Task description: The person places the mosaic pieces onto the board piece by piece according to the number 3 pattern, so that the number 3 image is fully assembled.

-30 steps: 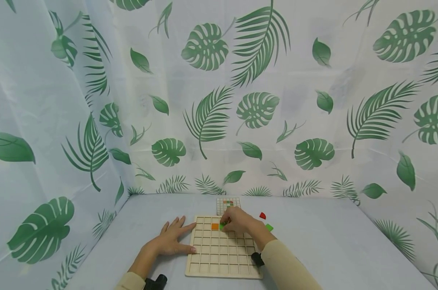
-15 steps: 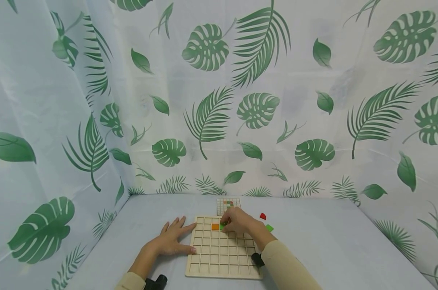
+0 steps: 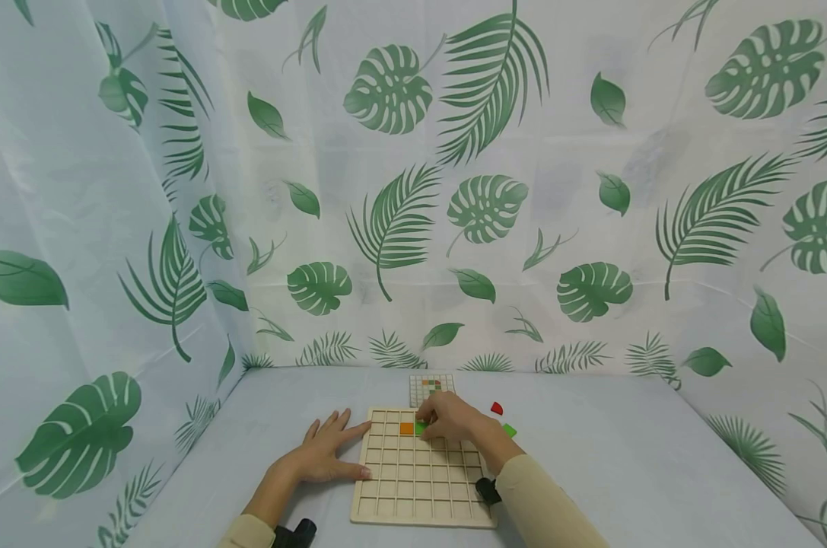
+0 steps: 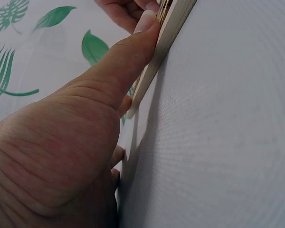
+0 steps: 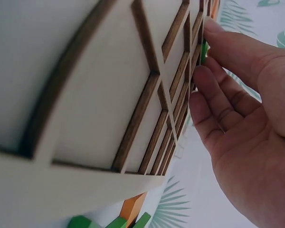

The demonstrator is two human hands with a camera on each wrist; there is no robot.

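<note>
A wooden grid board [image 3: 413, 491] lies on the white table, divided into square cells by raised strips. An orange square tile [image 3: 406, 428] sits in a cell of an upper row. Right beside it, a green tile [image 3: 419, 428] is pinched between the thumb and fingers of my right hand [image 3: 452, 417], which partly cover it. The right wrist view shows a sliver of that green [image 5: 204, 51] at the fingertips, low against the board. My left hand [image 3: 322, 455] lies with spread fingers at the board's left side, its thumb [image 4: 145, 28] touching the edge.
Behind the board lies a small pattern card [image 3: 418, 392] with a coloured grid, partly hidden by the right hand. To the right are a red quarter-round piece [image 3: 497, 408] and a green piece [image 3: 510, 431]. The right wrist view shows an orange block [image 5: 131, 209] beyond the board's edge.
</note>
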